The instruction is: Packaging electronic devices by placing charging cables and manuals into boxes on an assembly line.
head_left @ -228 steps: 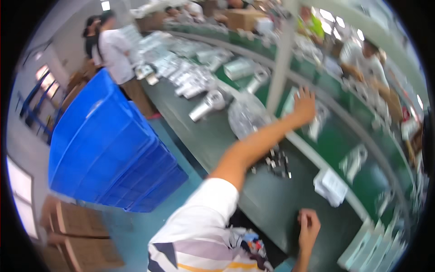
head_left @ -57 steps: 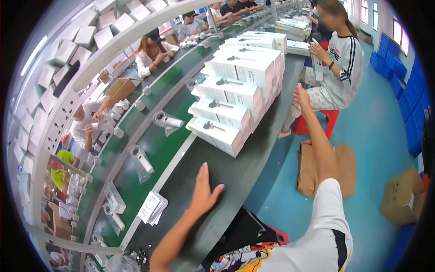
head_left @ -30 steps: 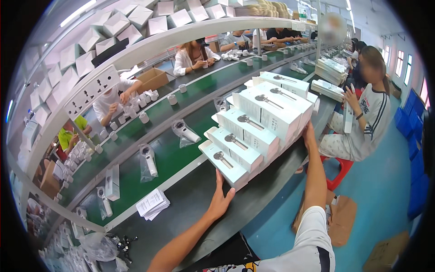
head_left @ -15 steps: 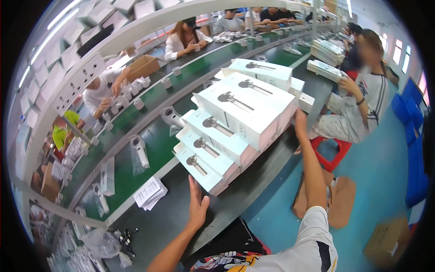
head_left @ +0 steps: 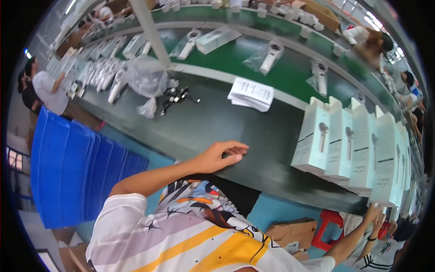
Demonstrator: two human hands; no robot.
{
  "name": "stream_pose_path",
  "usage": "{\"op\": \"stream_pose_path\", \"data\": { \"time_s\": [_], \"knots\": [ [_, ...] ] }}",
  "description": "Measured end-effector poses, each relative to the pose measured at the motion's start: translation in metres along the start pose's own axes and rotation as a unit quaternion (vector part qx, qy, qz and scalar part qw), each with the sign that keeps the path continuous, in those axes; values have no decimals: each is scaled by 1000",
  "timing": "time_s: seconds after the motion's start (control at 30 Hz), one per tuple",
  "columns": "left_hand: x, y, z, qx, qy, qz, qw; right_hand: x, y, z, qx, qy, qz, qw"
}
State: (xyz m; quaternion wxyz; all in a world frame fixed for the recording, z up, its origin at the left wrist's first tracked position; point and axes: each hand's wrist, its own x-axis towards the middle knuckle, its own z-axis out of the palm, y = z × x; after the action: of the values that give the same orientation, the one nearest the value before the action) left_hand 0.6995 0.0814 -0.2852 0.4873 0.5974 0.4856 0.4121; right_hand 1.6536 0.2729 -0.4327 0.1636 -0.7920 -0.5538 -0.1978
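Note:
My left hand (head_left: 224, 156) hovers at or rests on the near edge of the dark bench (head_left: 199, 131), with its fingers loosely bent, the thumb apart and nothing in it. To the right, a row of pale blue-white boxes (head_left: 312, 138) leans in overlapping steps, each printed with a round-headed handled device. My right hand (head_left: 372, 212) touches the lower end of a box in this row; its fingers are small and partly hidden. Nearest my left hand, beyond it on the bench, lies a stack of folded white printed sheets (head_left: 251, 94).
Bagged white round-headed devices (head_left: 273, 58) and a long box (head_left: 218, 39) lie on the green conveyor (head_left: 235, 59). Black small parts (head_left: 179, 96) and clear plastic bags (head_left: 147, 77) sit left. Blue bins (head_left: 63, 167) stand behind. A co-worker's wristbanded hand (head_left: 378, 223) is beside my right hand.
The view has swung left. My left hand has drawn away from the near end of the boxes to the bench edge. My right hand remains at the boxes.

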Motion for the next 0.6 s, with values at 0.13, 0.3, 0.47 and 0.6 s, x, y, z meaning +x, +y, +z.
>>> {"op": "stream_pose_path", "data": {
  "time_s": [0.13, 0.3, 0.47, 0.6],
  "knots": [
    [-9, 2, -1, 32, 24, -22, 999, -118, -193, -120, 207, 38, 243, 947],
    [6, 6, -11, 44, -69, -54, 995, -253, -232, -225, 220, 194, 320, 901],
    [10, 46, -4, 93, -132, 71, 984, -297, -418, -354, 547, 364, 24, 753],
    [-6, 72, -3, 48, -72, 223, 971, -330, -589, -355, 369, 69, -87, 923]
  ]
}}
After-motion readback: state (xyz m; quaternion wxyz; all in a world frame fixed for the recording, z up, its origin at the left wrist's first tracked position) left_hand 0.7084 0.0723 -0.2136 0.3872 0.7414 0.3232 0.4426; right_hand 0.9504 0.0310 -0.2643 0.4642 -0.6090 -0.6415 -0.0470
